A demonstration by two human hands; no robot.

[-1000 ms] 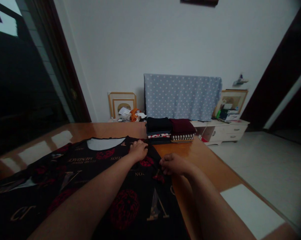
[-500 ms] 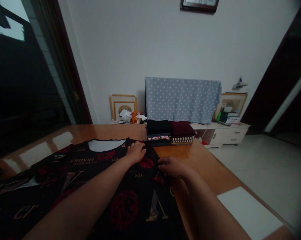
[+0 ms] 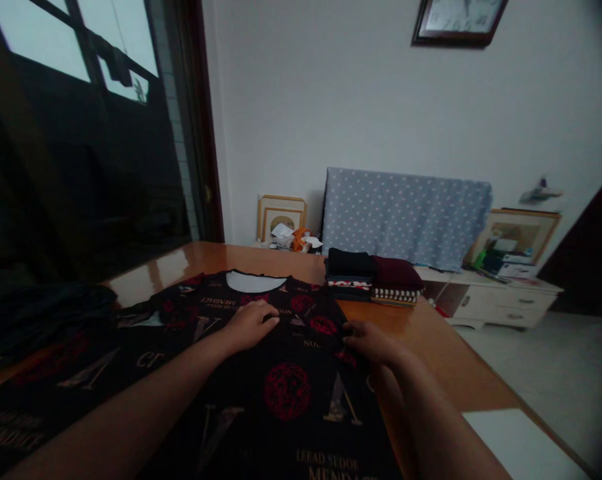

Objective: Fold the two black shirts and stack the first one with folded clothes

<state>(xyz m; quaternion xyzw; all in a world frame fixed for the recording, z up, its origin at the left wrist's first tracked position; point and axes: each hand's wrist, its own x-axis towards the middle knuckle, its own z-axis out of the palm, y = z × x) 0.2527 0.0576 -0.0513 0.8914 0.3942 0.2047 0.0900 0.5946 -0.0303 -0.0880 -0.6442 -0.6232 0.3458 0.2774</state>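
A black T-shirt (image 3: pixel 281 393) printed with red roses and pale lettering lies spread flat on a glossy wooden table (image 3: pixel 431 340), its white-lined neck towards the far edge. My left hand (image 3: pixel 251 323) rests palm down on the upper chest of the shirt, fingers together and stretched forward. My right hand (image 3: pixel 368 340) sits at the shirt's right edge with the fingers curled onto the cloth there; whether it pinches the hem is hard to tell.
Two stacks of folded clothes (image 3: pixel 373 283) stand at the table's far right corner. A dark heap of cloth (image 3: pixel 41 313) lies at the left. A white sheet (image 3: pixel 518 443) lies near right. Behind stand a dotted-cloth-covered panel (image 3: pixel 405 210), picture frames and a white cabinet (image 3: pixel 501 303).
The view has turned left and up. My left hand slid from the shirt's shoulder near the collar towards the chest; my right hand stays at the shirt's right edge.
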